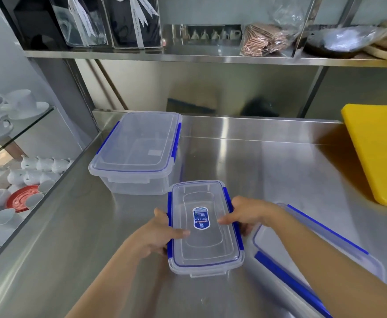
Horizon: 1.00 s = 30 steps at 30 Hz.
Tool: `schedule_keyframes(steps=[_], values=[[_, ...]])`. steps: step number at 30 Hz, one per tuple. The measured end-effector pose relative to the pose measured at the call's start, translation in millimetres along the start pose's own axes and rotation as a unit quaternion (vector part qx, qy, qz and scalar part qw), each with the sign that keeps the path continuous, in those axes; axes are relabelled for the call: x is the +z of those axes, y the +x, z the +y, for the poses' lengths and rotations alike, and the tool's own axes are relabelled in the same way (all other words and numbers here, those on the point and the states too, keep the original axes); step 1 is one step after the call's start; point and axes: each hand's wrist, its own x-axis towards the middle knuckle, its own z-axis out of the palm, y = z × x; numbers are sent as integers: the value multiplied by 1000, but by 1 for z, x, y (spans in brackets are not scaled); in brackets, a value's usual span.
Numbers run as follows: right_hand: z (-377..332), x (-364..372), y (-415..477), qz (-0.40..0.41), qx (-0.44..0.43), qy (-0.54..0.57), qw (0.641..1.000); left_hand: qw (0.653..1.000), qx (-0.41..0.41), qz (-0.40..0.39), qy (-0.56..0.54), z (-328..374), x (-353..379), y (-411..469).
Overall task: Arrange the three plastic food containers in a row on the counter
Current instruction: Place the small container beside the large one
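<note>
Both hands, the left hand (pixel 158 235) and right hand (pixel 245 216), clamp the small labelled container (pixel 205 228) by its long sides, likely to square it. A large container (pixel 135 148) sits beyond the left hand; a third container (pixel 314 255) lies under the right forearm, all on the steel counter (pixel 268 161).

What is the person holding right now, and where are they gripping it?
The small container, gripped by its two long blue-clipped sides: left hand on one, right hand on the other.
</note>
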Motion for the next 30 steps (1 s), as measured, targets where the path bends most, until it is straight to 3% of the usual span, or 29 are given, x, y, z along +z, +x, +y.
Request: schedule_keyframes(steps=[3,7,9,11,15,17,20,25,30], values=[[8,-1,4,79,-28,136,987,994,64,78,-37,9,8,13],[7,-14,20,229,-44,250,940,977,131,152,-72,34,23,34],[8,-19,32,281,-51,293,912,973,147,135,-114,50,27,44],[11,-26,44,308,-55,333,890,974,178,51,-127,62,27,56],[18,-43,62,227,-123,407,876,976,208,-50,34,71,22,83],[19,-51,67,152,-179,399,887,973,214,-42,77,72,20,96],[17,-61,77,97,-215,343,909,971,232,-8,50,78,17,115],[10,-74,96,127,-241,260,926,970,233,2,75,95,7,142],[8,-76,123,204,-273,267,902,957,229,123,130,100,7,158]])
